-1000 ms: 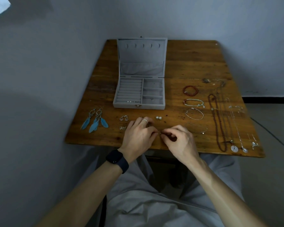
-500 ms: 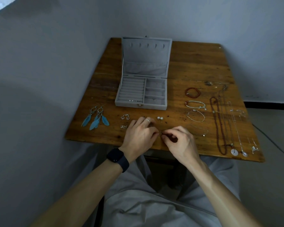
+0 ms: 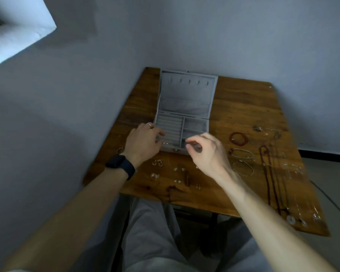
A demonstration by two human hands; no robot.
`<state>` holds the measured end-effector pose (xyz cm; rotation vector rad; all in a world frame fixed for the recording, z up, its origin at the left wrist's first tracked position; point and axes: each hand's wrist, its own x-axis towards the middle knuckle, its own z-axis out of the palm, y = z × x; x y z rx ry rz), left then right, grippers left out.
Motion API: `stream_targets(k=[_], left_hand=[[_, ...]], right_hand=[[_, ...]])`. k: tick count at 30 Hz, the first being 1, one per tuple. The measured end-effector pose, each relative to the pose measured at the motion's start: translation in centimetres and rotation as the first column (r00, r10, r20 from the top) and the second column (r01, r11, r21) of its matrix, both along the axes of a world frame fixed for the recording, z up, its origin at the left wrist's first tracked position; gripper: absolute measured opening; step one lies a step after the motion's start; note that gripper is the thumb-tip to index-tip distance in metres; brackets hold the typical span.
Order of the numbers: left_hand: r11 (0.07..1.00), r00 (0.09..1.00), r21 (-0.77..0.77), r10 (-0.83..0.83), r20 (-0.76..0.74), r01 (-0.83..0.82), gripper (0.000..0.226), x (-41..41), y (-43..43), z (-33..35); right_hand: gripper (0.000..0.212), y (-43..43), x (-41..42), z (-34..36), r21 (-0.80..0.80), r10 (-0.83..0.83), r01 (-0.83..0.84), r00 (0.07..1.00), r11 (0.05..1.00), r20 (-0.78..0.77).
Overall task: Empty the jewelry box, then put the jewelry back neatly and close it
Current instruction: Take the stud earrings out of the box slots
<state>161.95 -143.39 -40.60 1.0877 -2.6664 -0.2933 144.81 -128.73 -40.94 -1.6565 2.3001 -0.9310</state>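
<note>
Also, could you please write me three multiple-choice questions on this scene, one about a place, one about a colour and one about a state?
1. Where does the red bead bracelet lie relative to the jewelry box?
A. inside it
B. on the table, to its right
C. underneath it

2. What colour is the jewelry box?
A. grey
B. green
C. red

3. How does the lid stand?
A. shut
B. taken off
C. open and upright

Answers: 1 B, since the bracelet rests on bare wood beside the box; 2 A, since its walls and lining are grey; 3 C, since the lid stands up behind the compartments.
</note>
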Motion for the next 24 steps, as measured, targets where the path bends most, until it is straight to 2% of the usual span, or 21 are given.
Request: stream_targets(k=[5,9,16,24], left_hand=[[0.987,0.994,0.161,-0.044,0.098,0.028,0.031,-0.3,-1.8,-0.8],[0.985,0.995,0.168,-0.039,0.089,0.023,0.035,0.4,-1.9,-1.5],[0.984,0.997,0.174,-0.050,0.061,0.039,0.038,0.8,-1.8,-2.1],[0.984,0.997,0.174,-0.042,0.060,0.031,0.037,0.9,-1.6,-1.8]], right_hand=[[0.041,-4.5,0.7,0.5,0.242,0.127,-0.091,0.982,0.966,-0.137],[0.041,-6.1,1.6,0.2,0.403,0.222,-0.125,0.953,0.907,-0.205],[0.038,-6.7,2.4,0.0,0.411,0.277,-0.137,0.912,0.901,-0.304],[0.030,-7.9,2.6,-0.2,0.397,0.192,-0.078,0.948,0.915,-0.254]])
